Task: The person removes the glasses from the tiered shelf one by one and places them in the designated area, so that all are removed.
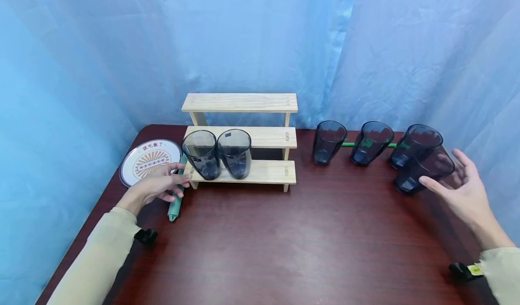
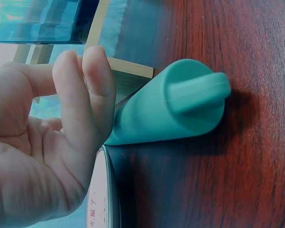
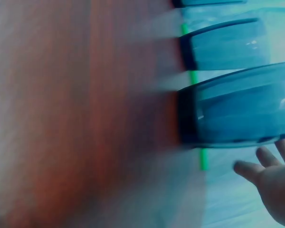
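Note:
My right hand (image 1: 467, 192), thumb and fingers spread, is around the nearest dark glass tumbler (image 1: 424, 172) at the right; in the right wrist view its fingertips (image 3: 244, 168) show just off a tumbler's side. Three more tumblers (image 1: 327, 142) stand in a row behind. My left hand (image 1: 158, 183) hangs with loosely bent fingers over a green cylinder with a looped end (image 2: 180, 104), holding nothing. Beside it, two tumblers (image 1: 203, 156) stand close together on the lowest step of a pale wooden three-step rack (image 1: 268, 172).
A round white plate (image 1: 140, 156) with a printed sunburst and red characters lies left of the rack. Behind the right-hand tumblers runs a thin bright green strip (image 1: 348, 144). Blue curtains (image 1: 260, 39) hang along the back and sides of the dark red wooden table (image 1: 276, 251).

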Available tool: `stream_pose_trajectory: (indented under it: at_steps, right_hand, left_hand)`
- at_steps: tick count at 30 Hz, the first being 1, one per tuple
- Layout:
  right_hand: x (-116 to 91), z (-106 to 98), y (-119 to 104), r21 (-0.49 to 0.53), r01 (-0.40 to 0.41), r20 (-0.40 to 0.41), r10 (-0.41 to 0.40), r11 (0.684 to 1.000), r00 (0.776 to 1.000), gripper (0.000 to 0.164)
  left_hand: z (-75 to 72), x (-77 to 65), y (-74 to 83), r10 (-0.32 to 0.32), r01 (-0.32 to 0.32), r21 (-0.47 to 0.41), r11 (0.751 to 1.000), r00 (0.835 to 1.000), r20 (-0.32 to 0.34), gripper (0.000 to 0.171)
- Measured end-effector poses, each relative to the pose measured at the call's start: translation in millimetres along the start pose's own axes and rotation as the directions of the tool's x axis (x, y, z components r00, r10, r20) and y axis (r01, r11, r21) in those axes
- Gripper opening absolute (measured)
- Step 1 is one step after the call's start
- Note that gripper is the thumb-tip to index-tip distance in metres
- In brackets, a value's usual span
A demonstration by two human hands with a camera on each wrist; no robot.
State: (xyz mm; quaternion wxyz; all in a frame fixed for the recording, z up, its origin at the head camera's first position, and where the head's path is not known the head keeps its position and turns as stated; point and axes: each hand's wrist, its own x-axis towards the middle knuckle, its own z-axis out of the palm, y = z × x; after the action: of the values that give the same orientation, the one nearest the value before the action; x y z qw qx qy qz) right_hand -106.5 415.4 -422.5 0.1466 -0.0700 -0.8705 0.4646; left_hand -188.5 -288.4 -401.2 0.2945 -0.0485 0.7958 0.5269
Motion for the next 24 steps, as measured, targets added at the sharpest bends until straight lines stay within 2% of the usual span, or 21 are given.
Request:
stream_pose_trajectory:
  at_steps: [3, 8, 12, 16, 18, 21, 23, 24]
  right_hand:
    - [-1.1, -0.9, -17.6, -0.001, 0.042, -0.094, -0.042, 0.999, 0.995, 0.094]
    - [-3.4, -5.3, -52.6, -0.011, 0.158, -0.207, -0.157, 0.987, 0.966, 0.087]
    - [-4.9, -4.0, -81.2, 0.016, 0.281, -0.205, -0.271, 0.96, 0.94, 0.085]
    - [-7.3, 8.3, -106.7, 0.078, 0.379, -0.171, -0.362, 0.922, 0.916, 0.085]
    - [-7.9, 18.4, -118.4, 0.178, 0.43, -0.155, -0.406, 0.885, 0.9, 0.083]
    - [-7.7, 36.3, -136.0, 0.412, 0.484, -0.131, -0.476, 0.772, 0.87, 0.079]
    - [-7.2, 50.1, -146.6, 0.534, 0.478, -0.098, -0.511, 0.697, 0.854, 0.077]
    - [-6.6, 57.5, -150.9, 0.571, 0.47, -0.078, -0.525, 0.673, 0.847, 0.077]
  left_hand:
    - [-0.3, 0.5, -1.1, -0.003, 0.003, 0.002, 1.0, 1.0, 0.002, 0.072]
    - [-1.1, -0.1, -1.9, -0.005, 0.005, 0.003, 1.0, 1.0, 0.008, 0.072]
    - [-1.9, -0.6, -1.6, -0.005, 0.005, 0.005, 1.0, 1.0, 0.01, 0.072]
    - [-2.3, -1.2, -1.0, -0.003, 0.003, 0.008, 1.0, 1.0, 0.012, 0.072]
    - [-2.0, -1.2, -0.6, -0.003, 0.003, 0.008, 1.0, 1.0, 0.009, 0.071]
    - [-1.0, 0.2, -1.0, -0.001, 0.0, 0.008, 1.0, 1.0, 0.003, 0.071]
    - [-0.4, 1.5, -1.9, -0.004, 0.004, 0.006, 1.0, 1.0, -0.001, 0.07]
    - [-0.2, 2.2, -2.5, -0.009, 0.009, 0.005, 1.0, 1.0, -0.003, 0.07]
